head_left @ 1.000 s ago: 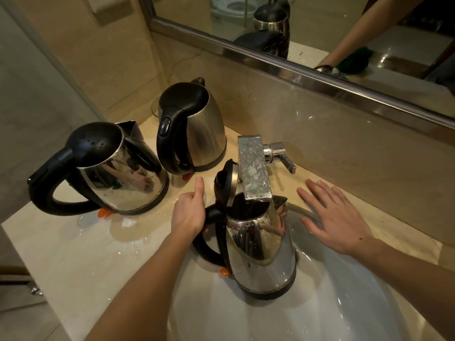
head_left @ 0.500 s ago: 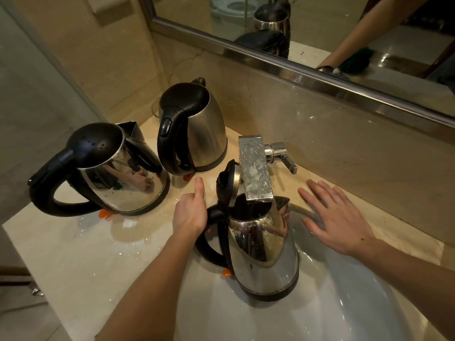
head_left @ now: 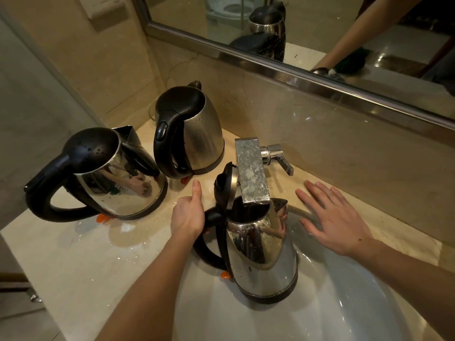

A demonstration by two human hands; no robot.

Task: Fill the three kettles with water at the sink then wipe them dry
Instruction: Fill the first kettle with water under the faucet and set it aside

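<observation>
At the sink, we see a person's left hand (head_left: 188, 215) gripping the black handle of a steel kettle (head_left: 263, 254), fingers curled round it and thumb stretched straight up. The kettle stands upright inside the white basin (head_left: 344, 306), directly beneath the faucet (head_left: 251, 171). Its black lid (head_left: 225, 185) is tipped open just left of the spout, and its mouth sits under the spout's end. We cannot tell whether water is running. An orange tab (head_left: 224, 275) shows at the kettle's base, below the handle.

To the right of the faucet, the right hand (head_left: 337, 220) is spread flat, fingers straight and slightly apart, over the basin's rim and the beige stone surface (head_left: 73, 254). It holds nothing, and we cannot tell whether the palm bears down. The faucet's chrome lever (head_left: 280, 156) juts out to the right, apart from those fingertips.

Left of the faucet, two more kettles stand on the surface with lids closed. The rear kettle (head_left: 204, 136) is near the faucet, its handle on the side away from it. The far-left kettle (head_left: 118, 183) stands farther off, handle also pointing away from the faucet. Whether the two touch, we cannot tell. Droplets bead on the faucet and kettles, and wet patches (head_left: 128, 227) glint on the surface left of the faucet. Behind the faucet, a framed mirror (head_left: 320, 33) reflects an arm and a kettle.
</observation>
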